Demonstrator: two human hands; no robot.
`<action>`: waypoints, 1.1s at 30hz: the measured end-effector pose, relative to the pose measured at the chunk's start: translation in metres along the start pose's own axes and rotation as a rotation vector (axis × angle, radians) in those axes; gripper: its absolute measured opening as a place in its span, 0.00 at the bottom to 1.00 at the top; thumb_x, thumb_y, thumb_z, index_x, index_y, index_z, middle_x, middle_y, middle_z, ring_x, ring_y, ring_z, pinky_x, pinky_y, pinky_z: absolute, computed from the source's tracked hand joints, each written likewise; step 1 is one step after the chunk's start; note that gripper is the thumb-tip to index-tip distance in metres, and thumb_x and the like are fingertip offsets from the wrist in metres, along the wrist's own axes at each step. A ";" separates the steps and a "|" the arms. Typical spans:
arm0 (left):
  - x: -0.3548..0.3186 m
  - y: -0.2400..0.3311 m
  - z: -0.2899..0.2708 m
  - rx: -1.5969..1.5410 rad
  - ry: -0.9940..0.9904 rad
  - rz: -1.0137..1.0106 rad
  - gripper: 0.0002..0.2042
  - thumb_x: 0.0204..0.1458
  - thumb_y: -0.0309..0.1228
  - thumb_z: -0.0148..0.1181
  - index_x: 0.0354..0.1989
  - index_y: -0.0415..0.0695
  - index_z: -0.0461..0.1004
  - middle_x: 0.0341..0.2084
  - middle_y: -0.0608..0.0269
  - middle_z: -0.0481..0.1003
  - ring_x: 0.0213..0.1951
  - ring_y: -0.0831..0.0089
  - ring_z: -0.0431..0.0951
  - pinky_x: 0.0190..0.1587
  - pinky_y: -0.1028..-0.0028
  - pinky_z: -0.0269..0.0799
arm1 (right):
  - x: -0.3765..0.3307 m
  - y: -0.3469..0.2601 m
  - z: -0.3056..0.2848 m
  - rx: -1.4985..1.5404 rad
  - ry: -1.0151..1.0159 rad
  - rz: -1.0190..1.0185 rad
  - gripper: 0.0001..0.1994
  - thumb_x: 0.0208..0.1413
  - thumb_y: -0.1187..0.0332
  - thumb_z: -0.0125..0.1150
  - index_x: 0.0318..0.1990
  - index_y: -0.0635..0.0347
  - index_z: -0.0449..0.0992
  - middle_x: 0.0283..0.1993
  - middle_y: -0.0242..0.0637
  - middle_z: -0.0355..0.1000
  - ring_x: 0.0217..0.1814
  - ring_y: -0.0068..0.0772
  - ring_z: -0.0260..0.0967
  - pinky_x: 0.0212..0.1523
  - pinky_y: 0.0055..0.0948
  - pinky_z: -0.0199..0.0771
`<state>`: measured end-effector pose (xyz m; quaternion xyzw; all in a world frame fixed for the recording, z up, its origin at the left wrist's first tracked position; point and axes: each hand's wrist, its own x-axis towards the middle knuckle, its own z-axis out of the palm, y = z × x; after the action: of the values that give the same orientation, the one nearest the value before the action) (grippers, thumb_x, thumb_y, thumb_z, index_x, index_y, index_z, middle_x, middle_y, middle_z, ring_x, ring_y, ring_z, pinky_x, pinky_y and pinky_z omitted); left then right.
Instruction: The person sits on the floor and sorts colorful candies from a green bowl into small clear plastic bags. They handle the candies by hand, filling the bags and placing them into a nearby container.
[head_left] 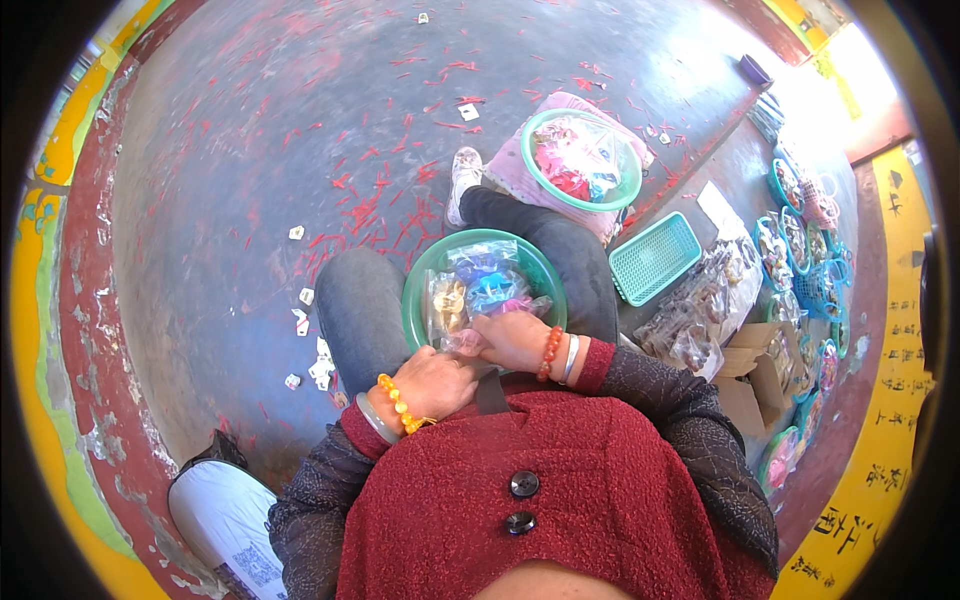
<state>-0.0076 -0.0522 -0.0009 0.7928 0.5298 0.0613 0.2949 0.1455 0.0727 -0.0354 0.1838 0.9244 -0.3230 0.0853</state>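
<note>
Both hands, left hand [432, 382] and right hand [512, 340], pinch one small clear packet [463, 343] between them at frame centre, at the green basin's [415, 290] lower rim.

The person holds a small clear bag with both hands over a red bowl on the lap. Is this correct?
Not quite. In the head view the bowl on the lap is green, not red. Both the left hand and right hand do hold the small clear bag.

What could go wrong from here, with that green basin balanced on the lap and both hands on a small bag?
1. The green basin rests on the knees, not the floor; a leg shift might tip it and spill its clear bags.
2. Left hand and right hand pinch one small packet at the rim; a slip could scatter its contents onto the littered floor.
</note>
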 end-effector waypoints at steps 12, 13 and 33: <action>0.003 0.002 0.001 0.114 -0.068 -0.020 0.12 0.54 0.37 0.44 0.41 0.50 0.72 0.32 0.64 0.75 0.39 0.66 0.74 0.37 0.61 0.61 | -0.006 -0.011 -0.001 -0.214 -0.018 -0.032 0.13 0.54 0.63 0.50 0.42 0.61 0.67 0.22 0.43 0.73 0.24 0.46 0.73 0.23 0.42 0.71; 0.002 0.003 0.001 0.094 -0.058 -0.038 0.12 0.54 0.37 0.43 0.41 0.51 0.72 0.33 0.64 0.75 0.40 0.66 0.74 0.38 0.60 0.61 | -0.006 -0.010 0.002 -0.248 0.002 -0.045 0.12 0.54 0.64 0.50 0.41 0.61 0.67 0.21 0.42 0.72 0.23 0.45 0.73 0.21 0.41 0.70; -0.007 -0.014 -0.062 -0.390 0.290 -0.022 0.12 0.51 0.34 0.58 0.20 0.40 0.75 0.17 0.54 0.72 0.23 0.57 0.73 0.28 0.63 0.67 | -0.038 0.067 -0.054 -0.038 0.675 -0.071 0.06 0.52 0.66 0.54 0.32 0.57 0.73 0.29 0.41 0.72 0.33 0.44 0.72 0.34 0.39 0.73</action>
<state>-0.0471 -0.0292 0.0442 0.6980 0.5532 0.2724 0.3640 0.2053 0.1444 -0.0212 0.2466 0.9123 -0.2293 -0.2333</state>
